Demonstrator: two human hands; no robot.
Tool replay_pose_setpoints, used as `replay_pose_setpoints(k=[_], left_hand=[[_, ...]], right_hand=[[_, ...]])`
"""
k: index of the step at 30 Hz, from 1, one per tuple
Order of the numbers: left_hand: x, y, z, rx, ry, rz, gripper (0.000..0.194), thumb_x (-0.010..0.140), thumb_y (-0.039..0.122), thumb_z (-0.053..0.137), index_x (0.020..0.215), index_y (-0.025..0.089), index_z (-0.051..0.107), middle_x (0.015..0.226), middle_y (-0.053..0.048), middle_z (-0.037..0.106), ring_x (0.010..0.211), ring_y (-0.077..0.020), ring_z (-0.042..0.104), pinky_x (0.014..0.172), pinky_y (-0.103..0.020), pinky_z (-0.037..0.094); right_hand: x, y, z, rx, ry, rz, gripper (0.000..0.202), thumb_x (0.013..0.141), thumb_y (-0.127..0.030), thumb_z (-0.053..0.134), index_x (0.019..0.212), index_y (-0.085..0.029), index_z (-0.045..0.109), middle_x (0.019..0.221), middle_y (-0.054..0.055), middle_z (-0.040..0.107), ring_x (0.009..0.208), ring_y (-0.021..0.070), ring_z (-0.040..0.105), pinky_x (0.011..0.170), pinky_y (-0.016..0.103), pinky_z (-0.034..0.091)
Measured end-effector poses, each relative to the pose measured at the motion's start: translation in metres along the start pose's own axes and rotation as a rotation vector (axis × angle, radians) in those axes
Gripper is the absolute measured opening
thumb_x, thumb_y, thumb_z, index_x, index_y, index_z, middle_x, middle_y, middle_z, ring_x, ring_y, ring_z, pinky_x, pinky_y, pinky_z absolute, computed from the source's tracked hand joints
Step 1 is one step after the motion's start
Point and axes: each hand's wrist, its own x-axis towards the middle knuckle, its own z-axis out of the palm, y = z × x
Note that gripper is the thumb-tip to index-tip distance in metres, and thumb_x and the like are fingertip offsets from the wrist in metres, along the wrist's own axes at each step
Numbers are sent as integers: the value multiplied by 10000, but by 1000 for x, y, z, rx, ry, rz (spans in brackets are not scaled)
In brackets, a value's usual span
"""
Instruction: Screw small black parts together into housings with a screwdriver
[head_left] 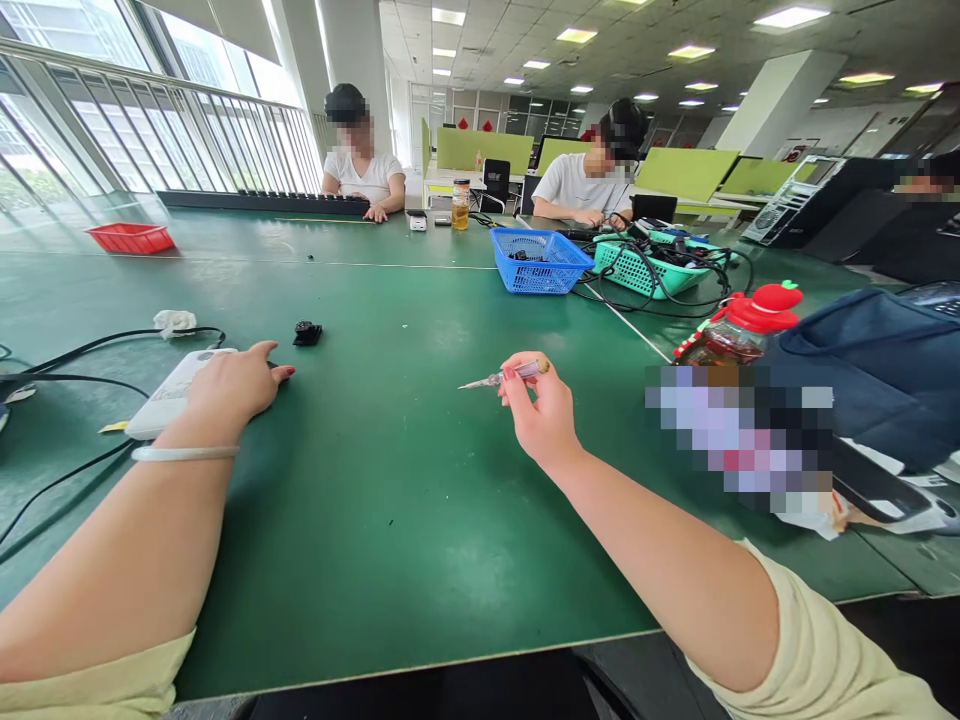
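Note:
My right hand (541, 405) pinches a small screwdriver (525, 372) with a clear, pinkish handle, held above the green tabletop (420, 470). Its thin tip points left. My left hand (236, 385) is palm down, over the right end of a white, box-like device (169, 395). Its thumb and a forward finger show apart, with something dark glimpsed between them; the other fingers are hidden. A small black part (307, 333) lies just beyond the left fingertips.
Black cables (82, 378) run at left by a crumpled white tissue (175, 322). Farther off are a red tray (131, 238), a blue basket (540, 262) and a green basket (649, 272) of cables. A red-lidded jar (739, 325) and dark blue bag (870, 370) stand right. Two people sit opposite.

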Motion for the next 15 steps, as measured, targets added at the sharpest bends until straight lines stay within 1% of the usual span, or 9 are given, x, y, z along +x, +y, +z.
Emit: replay_pose_setpoints(k=[1,3,4,6,7,8,11,13,15], left_hand=[[-4,1,-4,6,31,-24,717,920,572,426,1459,100,454,1274,-241,637,1175,-379,566,882,-444,484],[-10,1,-11,29,61,-80,746,869,602,517,1379,58,512,1332,-267,583,1209,-399,538,888,-458,490],[-11,0,-13,48,38,-113,740,844,609,557,1335,55,548,1352,-270,563,1210,-406,533,881,-466,496],[-11,-3,-13,89,-66,-160,745,786,620,633,1288,71,588,1362,-264,553,1194,-417,538,854,-484,507],[-9,-6,-10,109,-122,-160,748,755,620,668,1273,85,603,1356,-258,560,1188,-417,540,849,-489,506],[-6,-9,-7,126,-162,-145,739,727,615,699,1251,99,621,1354,-251,566,1189,-414,538,857,-491,500],[6,-19,6,176,-181,-70,590,680,589,743,1059,137,707,1311,-213,610,1218,-392,521,917,-456,461],[14,-24,12,157,-182,-43,494,621,575,778,881,159,722,1178,-185,671,1199,-390,537,922,-424,448],[17,-27,15,29,-133,37,434,546,540,816,711,160,689,1002,-188,696,1135,-426,567,901,-443,449]], right_hand=[[0,0,0,-1,2,2,182,982,-378,473,905,-234,554,787,4,611,682,140,600,656,288,513],[0,0,-1,-2,3,1,187,981,-385,475,902,-234,552,786,4,611,677,139,599,651,287,512],[0,-1,-1,-2,3,0,187,980,-386,476,901,-234,552,785,3,611,674,138,597,650,287,511],[0,-1,-1,1,0,-5,184,980,-378,474,897,-233,551,787,3,612,672,137,595,653,288,510],[0,-1,-1,3,-1,-6,180,980,-373,474,897,-233,551,789,3,613,671,136,595,654,288,510],[0,-1,-1,4,-3,-6,177,979,-368,474,898,-232,551,790,3,614,670,135,594,654,287,509],[0,0,0,1,-6,2,171,978,-365,476,904,-231,553,790,2,615,670,134,595,654,284,508],[0,0,0,-1,-3,2,176,978,-368,474,905,-230,554,787,1,613,671,134,596,654,283,508],[0,0,0,-4,-1,0,179,978,-370,473,902,-230,554,786,2,613,674,135,598,655,284,509]])
